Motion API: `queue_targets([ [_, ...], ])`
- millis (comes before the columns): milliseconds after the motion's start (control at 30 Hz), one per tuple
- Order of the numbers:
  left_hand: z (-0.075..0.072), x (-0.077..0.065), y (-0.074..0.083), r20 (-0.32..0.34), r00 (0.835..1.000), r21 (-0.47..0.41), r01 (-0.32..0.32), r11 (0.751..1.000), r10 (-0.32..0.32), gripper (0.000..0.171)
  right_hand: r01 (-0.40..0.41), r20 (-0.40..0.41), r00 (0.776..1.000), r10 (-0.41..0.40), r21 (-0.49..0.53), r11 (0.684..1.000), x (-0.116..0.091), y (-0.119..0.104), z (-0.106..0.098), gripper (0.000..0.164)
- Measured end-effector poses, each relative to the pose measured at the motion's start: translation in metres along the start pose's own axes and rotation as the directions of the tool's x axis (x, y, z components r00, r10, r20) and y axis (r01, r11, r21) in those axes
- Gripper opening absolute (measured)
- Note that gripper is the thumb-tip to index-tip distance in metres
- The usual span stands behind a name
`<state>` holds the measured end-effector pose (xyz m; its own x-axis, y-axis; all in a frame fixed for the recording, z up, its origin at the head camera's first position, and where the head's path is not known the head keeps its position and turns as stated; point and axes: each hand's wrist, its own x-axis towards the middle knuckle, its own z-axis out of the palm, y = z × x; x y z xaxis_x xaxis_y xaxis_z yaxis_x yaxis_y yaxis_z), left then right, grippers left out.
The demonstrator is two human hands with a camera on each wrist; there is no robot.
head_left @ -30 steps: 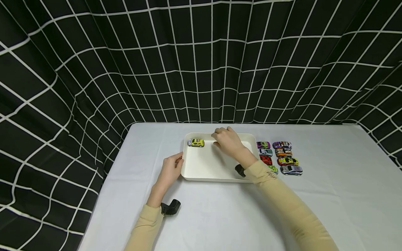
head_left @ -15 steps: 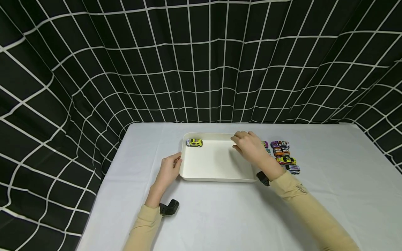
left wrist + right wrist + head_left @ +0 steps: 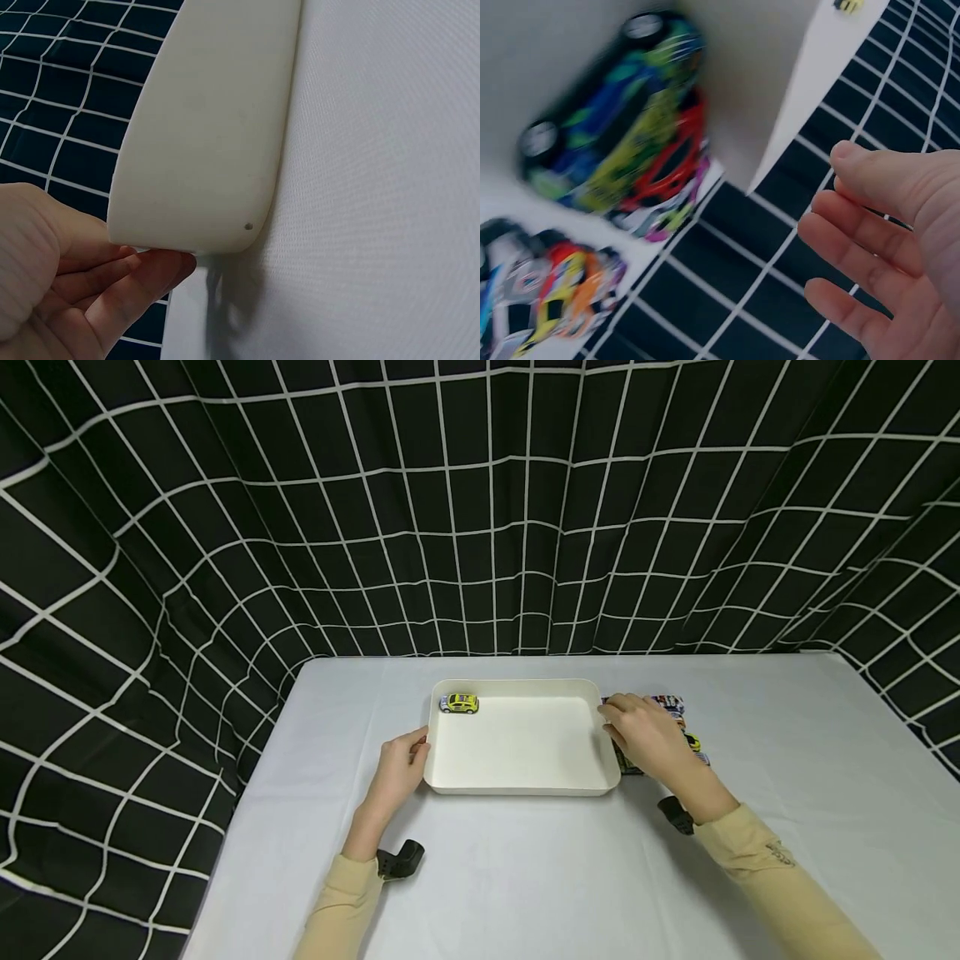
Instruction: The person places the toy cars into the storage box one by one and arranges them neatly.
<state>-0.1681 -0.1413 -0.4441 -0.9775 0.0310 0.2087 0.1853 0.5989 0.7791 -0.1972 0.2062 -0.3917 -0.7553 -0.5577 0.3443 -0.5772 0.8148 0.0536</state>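
A shallow white tray (image 3: 517, 747) lies on the table with a yellow toy car (image 3: 459, 703) in its far left corner. My left hand (image 3: 396, 768) rests against the tray's left side; in the left wrist view its bent fingertips (image 3: 176, 266) touch the outer wall, with none showing inside. Over the row of toy cars right of the tray hovers my right hand (image 3: 648, 739), its fingers loosely bent and holding nothing. It hides most of the cars in the head view. The right wrist view shows a blurred blue-green car (image 3: 615, 112) and a red car (image 3: 671, 169) beside the hand.
A second row of toy cars (image 3: 559, 289) stands farther right, partly hidden behind the right hand in the head view. White cloth covers the table (image 3: 525, 877). A black curtain with white grid lines (image 3: 495, 527) hangs behind it.
My right hand has moved right, from above the tray to over the toy cars. The left hand stays at the tray's left side, and the yellow car stays in its corner.
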Motion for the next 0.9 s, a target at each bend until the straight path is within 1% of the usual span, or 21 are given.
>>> queue_targets([
  [100, -0.001, 0.0, 0.0, 0.001, 1.0, -0.001, 0.001, 1.0, -0.001, 0.03, -0.025, -0.002, 1.0, 0.025, 0.003, 1.0, -0.01, 0.007, 0.0, 0.025],
  [267, -0.002, -0.001, 0.001, 0.001, 1.0, 0.0, 0.0, 1.0, 0.0, 0.03, -0.035, -0.032, 0.999, 0.036, 0.017, 0.999, -0.029, 0.02, 0.001, 0.025],
  [400, -0.001, -0.001, 0.002, -0.001, 1.0, 0.003, -0.006, 1.0, 0.006, 0.03, -0.05, -0.034, 0.998, 0.051, 0.017, 0.999, -0.045, 0.03, 0.0, 0.025],
  [600, -0.001, -0.002, 0.003, 0.002, 1.0, 0.008, -0.01, 1.0, 0.01, 0.03, -0.064, -0.044, 0.997, 0.064, 0.013, 0.998, -0.066, 0.04, -0.002, 0.032],
  [667, -0.001, -0.002, 0.003, 0.002, 1.0, 0.008, -0.01, 1.0, 0.01, 0.03, -0.063, -0.053, 0.997, 0.064, 0.012, 0.998, -0.071, 0.042, -0.002, 0.033],
  [900, -0.001, -0.001, 0.002, 0.002, 1.0, 0.008, -0.012, 1.0, 0.012, 0.03, -0.065, -0.064, 0.996, 0.064, -0.002, 0.998, -0.082, 0.048, -0.002, 0.027],
])
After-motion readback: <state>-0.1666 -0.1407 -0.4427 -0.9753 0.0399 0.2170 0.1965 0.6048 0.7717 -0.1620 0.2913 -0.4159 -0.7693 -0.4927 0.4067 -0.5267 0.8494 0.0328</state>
